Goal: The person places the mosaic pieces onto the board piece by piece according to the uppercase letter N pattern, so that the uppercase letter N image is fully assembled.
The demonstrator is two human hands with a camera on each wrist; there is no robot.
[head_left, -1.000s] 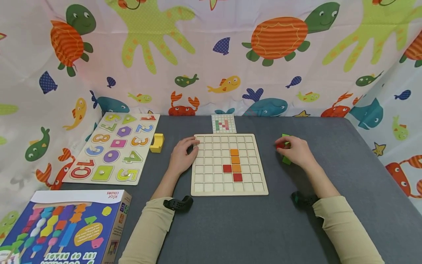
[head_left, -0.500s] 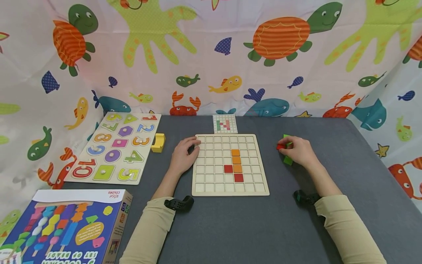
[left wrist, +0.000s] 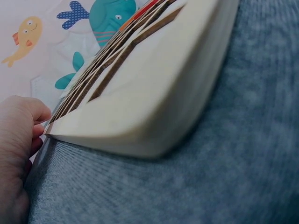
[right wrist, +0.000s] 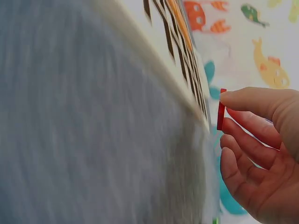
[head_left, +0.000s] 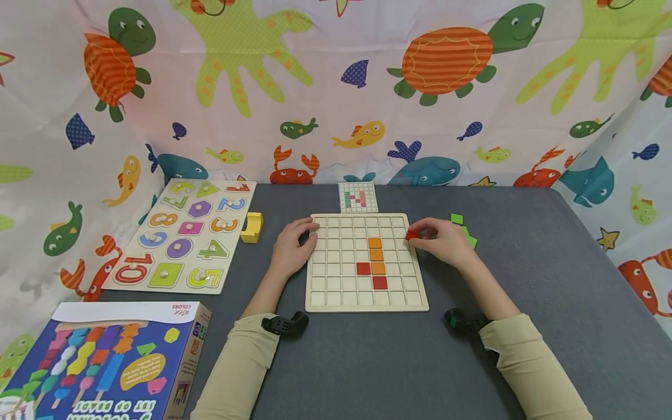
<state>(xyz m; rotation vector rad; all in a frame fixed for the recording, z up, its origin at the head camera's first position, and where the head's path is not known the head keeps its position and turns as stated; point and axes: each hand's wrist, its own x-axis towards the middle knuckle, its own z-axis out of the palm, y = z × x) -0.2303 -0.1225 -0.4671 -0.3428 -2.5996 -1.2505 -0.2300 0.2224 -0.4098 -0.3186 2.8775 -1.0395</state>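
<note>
A wooden grid board (head_left: 336, 283) lies in the middle of the table. Three orange tiles (head_left: 375, 255) form a column in it, with a red tile (head_left: 363, 269) to the left of the lowest and another red tile (head_left: 380, 283) just below it. My left hand (head_left: 294, 248) rests against the board's left edge, thumb and fingertips touching its rim. My right hand (head_left: 445, 240) pinches a small flat red tile (right wrist: 221, 109) between thumb and fingers, at the board's right edge. Several green tiles (head_left: 457, 219) lie just right of this hand, partly hidden by it.
Behind the board is a small pattern card (head_left: 359, 198). To the left are a number-and-shape puzzle board (head_left: 178, 233), a yellow block (head_left: 252, 227) and a blue toy box (head_left: 121, 361). A printed curtain (head_left: 325, 58) closes off the back and sides.
My right hand has lifted the red tile from beside the green tiles and carried it left to the board's right edge. The green tiles are more exposed; my left hand stays put.
</note>
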